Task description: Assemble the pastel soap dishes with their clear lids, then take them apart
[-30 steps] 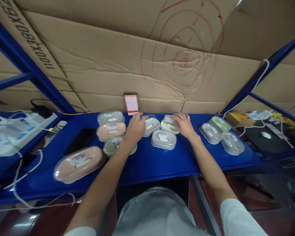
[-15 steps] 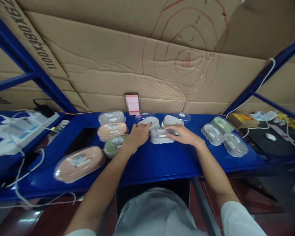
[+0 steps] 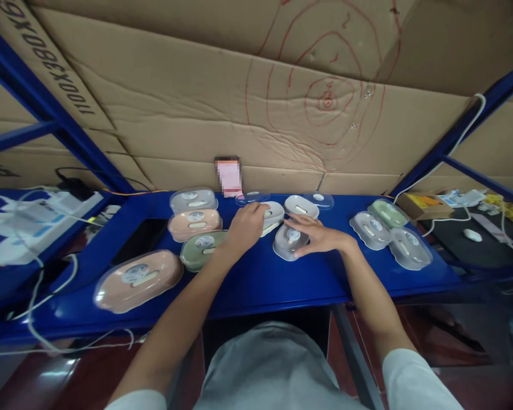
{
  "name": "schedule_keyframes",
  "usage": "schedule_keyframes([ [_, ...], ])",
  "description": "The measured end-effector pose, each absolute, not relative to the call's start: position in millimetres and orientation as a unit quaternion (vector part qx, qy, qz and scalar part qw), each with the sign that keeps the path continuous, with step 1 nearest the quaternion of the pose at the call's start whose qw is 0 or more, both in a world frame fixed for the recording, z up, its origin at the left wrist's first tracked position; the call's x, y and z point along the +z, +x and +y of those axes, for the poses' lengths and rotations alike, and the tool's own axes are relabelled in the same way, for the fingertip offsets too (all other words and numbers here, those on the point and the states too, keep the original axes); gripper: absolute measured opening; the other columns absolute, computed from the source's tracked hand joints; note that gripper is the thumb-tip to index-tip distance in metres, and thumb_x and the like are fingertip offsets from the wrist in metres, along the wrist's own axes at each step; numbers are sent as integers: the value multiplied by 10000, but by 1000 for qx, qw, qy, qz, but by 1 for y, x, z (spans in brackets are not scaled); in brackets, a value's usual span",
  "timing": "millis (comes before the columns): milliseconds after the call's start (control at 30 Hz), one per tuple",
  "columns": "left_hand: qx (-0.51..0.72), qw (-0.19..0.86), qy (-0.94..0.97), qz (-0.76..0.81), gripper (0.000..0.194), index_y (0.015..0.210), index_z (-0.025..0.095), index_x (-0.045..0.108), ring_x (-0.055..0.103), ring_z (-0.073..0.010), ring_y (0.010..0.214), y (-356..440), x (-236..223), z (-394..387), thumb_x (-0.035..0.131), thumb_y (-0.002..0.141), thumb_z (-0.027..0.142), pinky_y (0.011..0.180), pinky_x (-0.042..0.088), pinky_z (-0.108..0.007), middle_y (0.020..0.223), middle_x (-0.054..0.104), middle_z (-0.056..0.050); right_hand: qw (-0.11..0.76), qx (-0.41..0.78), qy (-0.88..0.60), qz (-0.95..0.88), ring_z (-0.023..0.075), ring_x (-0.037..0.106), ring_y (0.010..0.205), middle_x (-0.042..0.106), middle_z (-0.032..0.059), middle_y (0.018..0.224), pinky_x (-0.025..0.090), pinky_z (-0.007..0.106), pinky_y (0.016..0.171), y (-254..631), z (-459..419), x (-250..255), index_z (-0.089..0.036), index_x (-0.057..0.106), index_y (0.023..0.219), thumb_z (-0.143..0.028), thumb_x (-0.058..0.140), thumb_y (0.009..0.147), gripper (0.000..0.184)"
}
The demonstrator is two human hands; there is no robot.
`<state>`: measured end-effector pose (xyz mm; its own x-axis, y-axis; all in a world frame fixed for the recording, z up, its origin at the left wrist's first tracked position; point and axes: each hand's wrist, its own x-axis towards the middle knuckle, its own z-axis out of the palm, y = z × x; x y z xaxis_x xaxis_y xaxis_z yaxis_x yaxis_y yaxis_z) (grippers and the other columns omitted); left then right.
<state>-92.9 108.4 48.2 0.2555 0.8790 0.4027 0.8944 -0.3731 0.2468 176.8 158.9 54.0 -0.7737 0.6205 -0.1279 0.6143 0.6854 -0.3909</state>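
Observation:
My left hand point(image 3: 250, 228) has its fingers closed on a pale grey-white oval box point(image 3: 275, 212), which sits slightly tilted at the middle of the blue table. Thumb and fingers of my right hand point(image 3: 318, 234) curve around a clear plastic cover point(image 3: 288, 242) with a round label, just in front of that box. Whether anything lies under the cover, I cannot tell. Another pale oval box point(image 3: 301, 206) with a slot in its top stands behind my right hand. Two more clear covers, a left one point(image 3: 253, 197) and a right one point(image 3: 320, 200), lie at the back.
At left are clear-covered oval boxes: grey point(image 3: 193, 200), pink point(image 3: 195, 224), green point(image 3: 200, 250) and a nearer pink one point(image 3: 139, 282). Several grey and green ones point(image 3: 370, 229) stand at right. A phone point(image 3: 228, 176) leans on the cardboard; a dark flat device point(image 3: 140, 242) lies left.
The clear cover under my right hand has come nearer and turned, and my right hand's fingers have spread around it. My left hand has shifted right with the pale box.

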Motion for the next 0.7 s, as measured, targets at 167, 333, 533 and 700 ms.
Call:
schedule_keyframes([
  [167,-216,-30,-861,-459,122,1073,246,690,733,-211,1054,-75,54,87,578,1024,244,943,560,-323,1091,769,-22,20,128,-404,-905,454,316,1582,384,140,1722,309,649,1227,175,154,59,-330,405,1665,-811,704,844,998],
  [333,-204,-24,-864,-460,479,1362,170,587,667,-333,1271,-65,43,84,736,952,367,1079,511,-453,1357,701,-159,119,-5,-493,-862,405,638,1268,728,195,1347,467,541,1089,151,152,53,-202,646,1481,-679,490,1045,665],
  [533,-153,15,-857,-493,484,1500,199,517,663,-307,1268,-69,41,90,608,1034,295,1072,498,-446,1360,701,-151,208,-12,-376,-903,326,661,1141,759,149,1208,468,470,1012,145,149,54,-196,737,1275,-353,455,1120,358],
  [700,-141,41,-846,-513,199,1046,171,714,703,-290,1089,-70,44,90,518,1022,142,973,515,-420,1092,736,-126,87,76,-290,-950,335,640,1223,776,113,1212,423,496,1049,147,136,52,-226,754,1224,-467,740,988,337],
])
